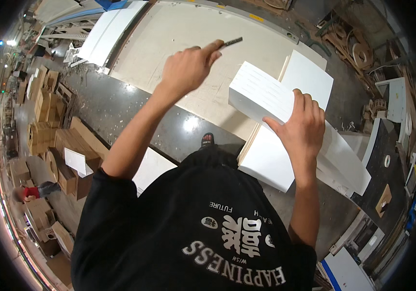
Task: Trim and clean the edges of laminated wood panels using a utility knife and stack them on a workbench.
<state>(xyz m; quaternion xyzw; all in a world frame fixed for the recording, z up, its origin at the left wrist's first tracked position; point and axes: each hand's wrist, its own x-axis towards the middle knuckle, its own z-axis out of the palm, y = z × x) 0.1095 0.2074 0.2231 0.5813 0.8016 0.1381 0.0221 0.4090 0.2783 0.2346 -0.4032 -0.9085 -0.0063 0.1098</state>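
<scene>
My left hand (186, 69), raised over the pale worktable (169, 46), is closed around a thin dark stick-like tool (232, 42). The tool's tip points away to the right; its exact kind is not clear. On the right, my right hand (304, 127) grips a long white block (259, 86), thumb on the near side and fingers over the top. Faint broken lines run along its upper face, and its near side is in shadow. Flat white panels (268, 157) lie under the block, with another white panel (310, 77) sticking out beyond it.
A metal rail (266, 24) edges the table's far side. White panels (111, 31) rest at the far left. Cardboard boxes (65, 155) and a person in red (31, 193) are on the left. A black surface (387, 169) stands at the right.
</scene>
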